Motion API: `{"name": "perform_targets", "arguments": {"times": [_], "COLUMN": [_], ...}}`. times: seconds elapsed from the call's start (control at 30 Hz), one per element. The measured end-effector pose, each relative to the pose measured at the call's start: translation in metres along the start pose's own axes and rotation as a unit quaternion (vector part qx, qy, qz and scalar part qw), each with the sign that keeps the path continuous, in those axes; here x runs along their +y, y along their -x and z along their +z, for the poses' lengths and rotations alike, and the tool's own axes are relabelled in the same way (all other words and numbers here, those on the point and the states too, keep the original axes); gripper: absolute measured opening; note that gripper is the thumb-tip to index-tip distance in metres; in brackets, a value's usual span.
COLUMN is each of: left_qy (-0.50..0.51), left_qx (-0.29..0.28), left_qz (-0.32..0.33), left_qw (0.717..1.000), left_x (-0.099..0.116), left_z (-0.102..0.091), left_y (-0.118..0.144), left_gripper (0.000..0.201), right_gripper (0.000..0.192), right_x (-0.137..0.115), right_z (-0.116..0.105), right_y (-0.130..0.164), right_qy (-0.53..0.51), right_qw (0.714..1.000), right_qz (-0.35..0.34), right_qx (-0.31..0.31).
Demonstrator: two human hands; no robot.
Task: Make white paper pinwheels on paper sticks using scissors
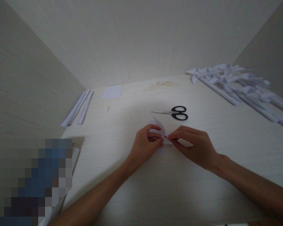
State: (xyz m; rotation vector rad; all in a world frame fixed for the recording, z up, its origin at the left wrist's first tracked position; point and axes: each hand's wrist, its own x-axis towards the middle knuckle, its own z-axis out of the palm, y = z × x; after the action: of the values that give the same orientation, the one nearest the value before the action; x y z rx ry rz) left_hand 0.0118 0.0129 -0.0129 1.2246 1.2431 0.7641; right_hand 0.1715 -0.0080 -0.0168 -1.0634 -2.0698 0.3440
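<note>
Near the middle of the table, my left hand (146, 139) is closed around a white paper pinwheel (158, 124), whose curved blade sticks up past the fingers. My right hand (194, 142) meets it from the other side, thumb and fingertips pinched at the pinwheel's centre. A tiny dark reddish spot shows between the two hands; what the right fingertips hold is too small to make out. Just beyond the hands lie scissors (179, 113) with black handles, blades closed and pointing left.
Several paper pinwheels on rolled paper sticks (226, 81) are heaped at the right. Rolled paper tubes (76, 108) and a square paper sheet (111, 92) lie at the left. Small thin sticks (164, 83) are scattered near the back wall. A blurred patch covers the lower left.
</note>
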Motion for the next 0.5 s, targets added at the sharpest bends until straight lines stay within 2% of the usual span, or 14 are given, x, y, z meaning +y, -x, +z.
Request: {"name": "perform_targets", "arguments": {"times": [0.17,0.3,0.4,0.5], "left_qy": [0.003,0.019,0.032,0.03], "left_qx": [0.004,0.014,0.013,0.017], "left_qz": [0.011,0.006,0.009,0.02], "left_qw": [1.0,1.0,0.999,0.999], "left_x": [0.0004,-0.0007,-0.0022,-0.0038], "left_z": [0.0023,0.0034,0.0029,0.0022], "left_y": [-0.0002,-0.0004,-0.0003,0.0], "left_gripper": [0.023,0.022,0.021,0.022], "right_gripper": [0.02,0.021,0.018,0.015], "right_x": [0.0014,0.0012,-0.0011,-0.0016], "right_z": [0.0032,0.0043,0.0042,0.0048], "right_y": [0.0048,0.0069,0.0055,0.0019], "right_qy": [0.062,0.086,0.053,-0.038], "right_qw": [0.995,0.993,0.998,0.994], "right_qz": [-0.07,-0.071,-0.024,0.099], "right_qx": [-0.019,-0.032,-0.028,-0.006]}}
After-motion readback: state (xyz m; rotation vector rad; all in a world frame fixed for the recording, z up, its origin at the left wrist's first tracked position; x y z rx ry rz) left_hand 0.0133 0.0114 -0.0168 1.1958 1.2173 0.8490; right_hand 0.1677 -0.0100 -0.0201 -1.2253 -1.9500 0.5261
